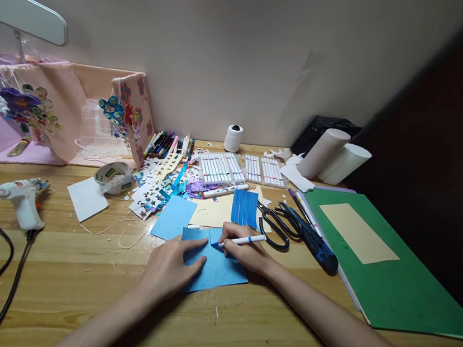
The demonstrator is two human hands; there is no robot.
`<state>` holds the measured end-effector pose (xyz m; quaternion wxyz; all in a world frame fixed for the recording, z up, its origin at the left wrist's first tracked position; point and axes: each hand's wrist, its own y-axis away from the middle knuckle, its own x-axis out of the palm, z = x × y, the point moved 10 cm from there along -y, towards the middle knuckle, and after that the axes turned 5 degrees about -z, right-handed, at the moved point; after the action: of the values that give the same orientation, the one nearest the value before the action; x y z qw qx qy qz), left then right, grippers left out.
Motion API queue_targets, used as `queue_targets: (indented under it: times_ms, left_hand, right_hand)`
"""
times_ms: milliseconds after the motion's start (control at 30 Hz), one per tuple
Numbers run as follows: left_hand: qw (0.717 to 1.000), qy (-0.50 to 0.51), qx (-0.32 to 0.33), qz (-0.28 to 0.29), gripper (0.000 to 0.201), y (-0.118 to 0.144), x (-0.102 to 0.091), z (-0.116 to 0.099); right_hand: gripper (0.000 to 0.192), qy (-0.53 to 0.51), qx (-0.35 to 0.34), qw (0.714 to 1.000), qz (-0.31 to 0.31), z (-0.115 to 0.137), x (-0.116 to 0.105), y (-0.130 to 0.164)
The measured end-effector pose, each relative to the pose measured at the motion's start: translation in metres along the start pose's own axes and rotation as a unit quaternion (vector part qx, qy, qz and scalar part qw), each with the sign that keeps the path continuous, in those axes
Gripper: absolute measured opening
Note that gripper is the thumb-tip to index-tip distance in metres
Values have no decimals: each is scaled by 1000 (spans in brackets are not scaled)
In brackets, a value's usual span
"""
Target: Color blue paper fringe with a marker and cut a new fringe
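On the wooden table lies a light blue sheet of paper [219, 270]. My left hand [174, 262] rests flat on its left side, fingers stretched out. My right hand [243, 248] is closed around a white marker [248, 240] with a blue tip, and the tip touches the paper near its top edge. Just behind is a darker blue coloured piece [245, 208] with streaks on it, lying over a cream sheet [212, 213]. Another light blue sheet [173, 218] lies behind my left hand.
Black scissors [277, 230] and a utility knife [316, 243] lie to the right, beside a green board [386, 288]. At left stand a glue gun [27, 205] with its cord and a tape roll [113, 177]. Marker sets [221, 169], paper scraps [151, 186] and a thread spool [233, 139] line the back.
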<state>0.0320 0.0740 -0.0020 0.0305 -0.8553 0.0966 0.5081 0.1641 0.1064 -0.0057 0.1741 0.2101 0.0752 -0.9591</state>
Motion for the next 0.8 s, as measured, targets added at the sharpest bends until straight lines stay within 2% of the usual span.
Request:
queue_targets:
  times_ms: [267, 633, 800]
  left_hand:
    - [1000, -6, -6, -3, 37, 0, -2, 0]
    - [1000, -17, -12, -2, 38, 1, 0, 1]
    - [1000, -12, -5, -3, 44, 2, 0, 0]
  right_hand:
    - [12, 31, -51, 998, 31, 5, 5, 1]
    - [10, 5, -60, 993, 97, 0, 17, 7]
    - [9, -1, -66, 991, 120, 2, 20, 9]
